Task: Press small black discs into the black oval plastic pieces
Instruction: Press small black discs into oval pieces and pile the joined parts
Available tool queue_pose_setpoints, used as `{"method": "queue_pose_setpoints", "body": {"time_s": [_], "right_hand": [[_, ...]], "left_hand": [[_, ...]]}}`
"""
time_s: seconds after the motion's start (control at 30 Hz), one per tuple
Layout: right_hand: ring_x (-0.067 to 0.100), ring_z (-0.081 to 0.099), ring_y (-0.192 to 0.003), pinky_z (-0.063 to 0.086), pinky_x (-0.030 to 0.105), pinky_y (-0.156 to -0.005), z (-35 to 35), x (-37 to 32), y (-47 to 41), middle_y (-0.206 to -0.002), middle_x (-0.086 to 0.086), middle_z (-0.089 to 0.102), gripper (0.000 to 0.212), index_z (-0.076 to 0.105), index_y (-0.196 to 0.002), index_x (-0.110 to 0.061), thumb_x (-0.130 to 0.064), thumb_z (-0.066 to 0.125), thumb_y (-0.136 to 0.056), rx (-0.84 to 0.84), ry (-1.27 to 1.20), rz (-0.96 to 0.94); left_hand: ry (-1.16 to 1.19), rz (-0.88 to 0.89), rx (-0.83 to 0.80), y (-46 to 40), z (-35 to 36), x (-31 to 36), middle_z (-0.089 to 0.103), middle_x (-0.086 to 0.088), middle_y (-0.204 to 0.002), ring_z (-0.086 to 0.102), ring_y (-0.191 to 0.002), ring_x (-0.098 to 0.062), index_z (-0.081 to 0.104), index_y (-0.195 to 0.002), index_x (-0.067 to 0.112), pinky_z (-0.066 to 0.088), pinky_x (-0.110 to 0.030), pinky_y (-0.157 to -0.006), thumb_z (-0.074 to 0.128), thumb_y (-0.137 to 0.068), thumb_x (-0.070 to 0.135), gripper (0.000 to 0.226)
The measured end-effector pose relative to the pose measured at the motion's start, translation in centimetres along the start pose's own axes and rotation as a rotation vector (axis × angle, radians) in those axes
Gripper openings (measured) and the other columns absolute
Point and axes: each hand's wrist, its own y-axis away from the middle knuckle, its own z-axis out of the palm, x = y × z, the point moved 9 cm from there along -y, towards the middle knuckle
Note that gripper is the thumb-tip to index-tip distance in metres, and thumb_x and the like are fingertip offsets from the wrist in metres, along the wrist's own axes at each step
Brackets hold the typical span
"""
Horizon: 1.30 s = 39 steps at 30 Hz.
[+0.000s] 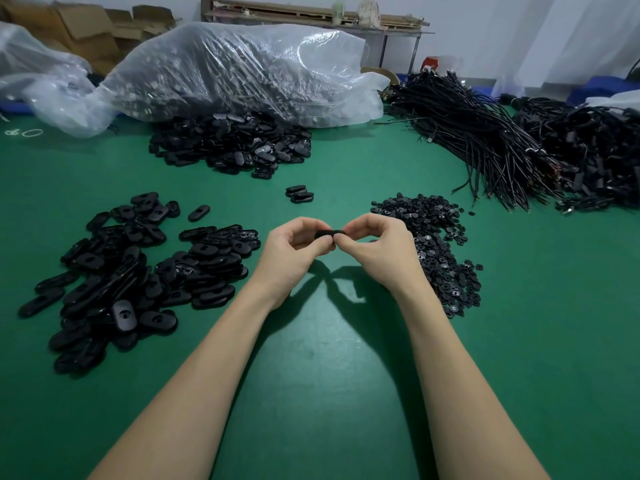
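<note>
Over the green counter (311, 375), we are pinching one black oval plastic piece (329, 233) between left hand (294, 249) and right hand (375, 245), small black discs (436, 251) heaped toward the right edge.

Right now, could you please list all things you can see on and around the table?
oval piece: one, black, held between both hands
oval pieces pile: many, black, near left
far oval pieces pile: many, black, before the bag
loose oval pieces: few, black, centre
small discs pile: many, black, right
plastic bag: one, clear, far centre
cables: many, black, far right
cardboard boxes: several, brown, far left
table: one, green
left hand: grip on oval piece
right hand: grip on oval piece
</note>
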Motion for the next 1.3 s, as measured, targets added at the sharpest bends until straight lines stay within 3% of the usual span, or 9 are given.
{"method": "queue_pose_setpoints", "body": {"time_s": [0.07,0.23,0.4,0.53,0.7,0.93,1.17,1.3], "right_hand": [[-0.001,0.068,-0.083,0.05,0.023,-0.075,0.0,0.0,0.1,-0.078,-0.025,0.072,0.013,0.072,-0.075,-0.029,-0.033,0.083,-0.08,0.007,0.002,-0.018],[-0.002,0.059,-0.057,0.043,0.016,-0.057,0.0,-0.4,0.3,-0.078,-0.024,0.072,0.017,0.068,-0.073,-0.029,-0.031,0.083,-0.081,0.0,-0.013,-0.057],[0.012,0.071,-0.071,0.059,0.035,-0.06,0.3,-0.1,0.5,-0.078,-0.012,0.075,0.015,0.069,-0.076,-0.026,-0.025,0.082,-0.083,-0.025,-0.104,-0.006],[0.004,0.069,-0.069,0.056,0.024,-0.052,0.5,0.0,0.6,-0.073,-0.013,0.073,0.014,0.069,-0.078,-0.022,-0.02,0.081,-0.085,-0.053,-0.177,0.011],[0.002,0.066,-0.066,0.054,0.021,-0.051,0.8,0.3,0.7,-0.071,-0.01,0.07,0.013,0.069,-0.08,-0.019,-0.018,0.08,-0.086,-0.072,-0.208,0.039],[-0.003,0.061,-0.059,0.052,0.019,-0.048,1.1,0.0,0.7,-0.07,-0.007,0.068,0.014,0.066,-0.08,-0.017,-0.014,0.078,-0.086,-0.054,-0.176,0.01],[-0.001,0.062,-0.06,0.052,0.02,-0.05,1.4,0.4,0.6,-0.061,-0.013,0.067,0.013,0.066,-0.083,-0.013,-0.011,0.076,-0.089,-0.115,-0.301,0.039],[0.001,0.063,-0.06,0.052,0.02,-0.05,1.6,0.7,0.5,-0.068,-0.008,0.067,0.013,0.065,-0.082,-0.014,-0.011,0.077,-0.088,-0.104,-0.269,0.041]], "left_hand": [[-0.003,0.0,-0.013,0.0,0.0,0.0,0.078,-0.002,-0.092,0.075,-0.09,-0.014,0.071,-0.099,0.008,0.055,-0.019,-0.083,0.072,-0.09,0.001,0.012],[0.022,-0.009,-0.024,0.0,0.0,-0.1,0.078,-0.004,-0.093,0.074,-0.089,-0.014,0.071,-0.101,0.005,0.054,-0.018,-0.082,0.071,-0.09,0.001,0.012],[0.056,-0.014,-0.029,-0.1,0.0,-0.3,0.078,-0.003,-0.092,0.074,-0.088,-0.013,0.071,-0.101,0.005,0.054,-0.018,-0.082,0.071,-0.09,-0.001,0.012],[0.048,-0.015,-0.03,0.0,0.1,-0.3,0.077,-0.005,-0.092,0.074,-0.087,-0.013,0.071,-0.101,0.003,0.054,-0.019,-0.082,0.07,-0.09,-0.001,0.012],[0.004,-0.019,-0.017,0.1,0.0,-0.2,0.077,-0.008,-0.093,0.074,-0.086,-0.013,0.07,-0.103,0.0,0.054,-0.019,-0.081,0.07,-0.09,-0.002,0.013],[-0.071,0.024,0.026,0.4,0.1,0.4,0.075,-0.003,-0.087,0.072,-0.08,-0.006,0.07,-0.096,0.007,0.054,-0.016,-0.078,0.069,-0.09,-0.005,0.013],[0.025,-0.042,-0.025,0.2,0.0,-0.3,0.077,-0.004,-0.091,0.074,-0.085,-0.013,0.07,-0.102,0.004,0.055,-0.02,-0.081,0.068,-0.092,-0.002,0.012],[-0.03,-0.034,0.015,0.3,-0.1,-0.2,0.076,-0.007,-0.09,0.074,-0.082,-0.011,0.07,-0.1,0.003,0.055,-0.019,-0.079,0.069,-0.091,-0.004,0.011]]}}
